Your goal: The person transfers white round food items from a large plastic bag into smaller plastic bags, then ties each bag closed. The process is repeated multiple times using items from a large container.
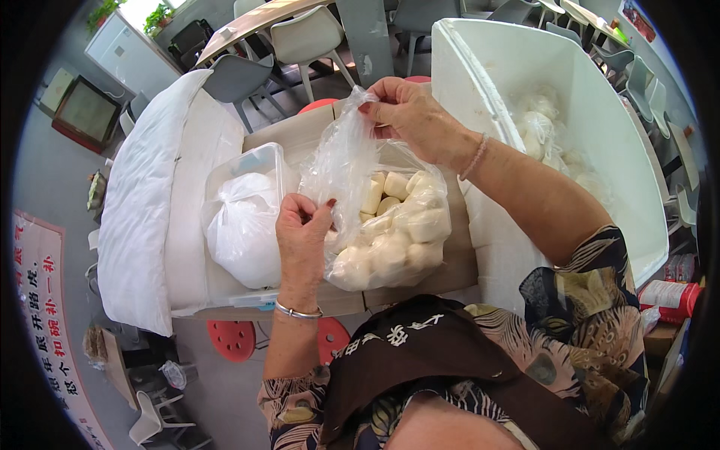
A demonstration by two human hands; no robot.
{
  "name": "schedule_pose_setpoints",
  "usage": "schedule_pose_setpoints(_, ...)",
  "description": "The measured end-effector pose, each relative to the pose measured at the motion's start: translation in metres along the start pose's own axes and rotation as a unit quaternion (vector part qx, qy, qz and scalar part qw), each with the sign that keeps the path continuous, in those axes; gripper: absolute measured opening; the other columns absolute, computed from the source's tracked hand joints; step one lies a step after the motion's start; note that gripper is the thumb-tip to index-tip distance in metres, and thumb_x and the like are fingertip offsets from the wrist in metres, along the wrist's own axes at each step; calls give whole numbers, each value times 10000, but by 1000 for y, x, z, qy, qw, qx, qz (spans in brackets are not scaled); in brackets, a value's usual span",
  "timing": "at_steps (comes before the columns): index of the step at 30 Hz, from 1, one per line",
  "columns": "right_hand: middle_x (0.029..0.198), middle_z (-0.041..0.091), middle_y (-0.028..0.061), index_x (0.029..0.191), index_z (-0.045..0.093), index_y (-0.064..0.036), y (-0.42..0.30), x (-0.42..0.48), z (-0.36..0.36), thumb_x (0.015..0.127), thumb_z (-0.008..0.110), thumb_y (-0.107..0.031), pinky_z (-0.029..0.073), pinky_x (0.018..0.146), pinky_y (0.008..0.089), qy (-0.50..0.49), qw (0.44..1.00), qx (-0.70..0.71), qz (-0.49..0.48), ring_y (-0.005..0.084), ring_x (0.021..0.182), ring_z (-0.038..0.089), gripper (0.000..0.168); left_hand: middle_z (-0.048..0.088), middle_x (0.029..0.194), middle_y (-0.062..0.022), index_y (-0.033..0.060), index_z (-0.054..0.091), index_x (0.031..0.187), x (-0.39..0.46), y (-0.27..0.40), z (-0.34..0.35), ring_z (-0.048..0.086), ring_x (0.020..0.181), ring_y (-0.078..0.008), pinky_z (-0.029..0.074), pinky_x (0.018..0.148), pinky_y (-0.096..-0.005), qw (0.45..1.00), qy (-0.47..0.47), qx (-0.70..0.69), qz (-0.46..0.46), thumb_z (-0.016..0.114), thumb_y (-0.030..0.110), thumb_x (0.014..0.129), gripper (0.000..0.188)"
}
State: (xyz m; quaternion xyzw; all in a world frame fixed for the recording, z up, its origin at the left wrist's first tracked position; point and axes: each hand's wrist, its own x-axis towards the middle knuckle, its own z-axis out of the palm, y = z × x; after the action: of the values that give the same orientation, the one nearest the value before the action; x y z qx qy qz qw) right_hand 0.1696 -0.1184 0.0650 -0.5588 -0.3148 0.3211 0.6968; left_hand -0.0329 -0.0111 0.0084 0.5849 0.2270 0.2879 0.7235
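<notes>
A clear plastic bag (388,247) full of pale steamed buns (395,185) rests on the table in front of me. Its mouth is gathered upward in loose folds. My right hand (413,121) pinches the top end of the plastic between thumb and fingers. Lower down, at the bag's left side, my left hand (306,225) grips the plastic's edge. Left of the bag, a clear plastic container (275,152) holds a knotted white plastic bag (244,230); its contents are hidden.
A large white foam box (607,140) with bagged pale items (540,124) stands at right. White padded cloth (146,214) covers something at left. Red stools (230,340) sit by the table's near edge. Chairs (308,35) and tables stand beyond.
</notes>
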Motion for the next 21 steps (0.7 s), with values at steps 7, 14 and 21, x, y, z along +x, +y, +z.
schedule_pose_setpoints(7, 836, 607, -11, 964, 584, -76, -3, -2, 0, 976, 534, -179, 493, 638, 252, -23, 986, 164, 14, 84, 698, 564, 116, 611, 898, -52, 25, 558, 1033, 0, -8, 0, 543, 673, -113, 460, 616, -226, 997, -18, -66, -36, 617, 78, 913, 144)
schedule_pose_setpoints(14, 747, 550, -34, 918, 591, -85, -9, -1, -9, 938, 601, -298, 394, 561, 219, -43, 996, 56, 53, 61, 619, 453, 214, 621, 1127, -124, 34, 560, 1120, 7, -7, -13, 597, 1014, -267, 495, 896, -418, 946, -28, -320, -43, 496, 206, 987, 227)
schedule_pose_setpoints(21, 814, 601, -24, 970, 637, -47, 1, -10, -3, 861, 685, -437, 434, 644, 255, -234, 950, -203, 29, 64, 714, 516, 408, 643, 1138, -92, 39, 536, 1237, 12, 10, -25, 610, 952, -232, 505, 821, -387, 862, -136, -478, -94, 449, 322, 973, 397)
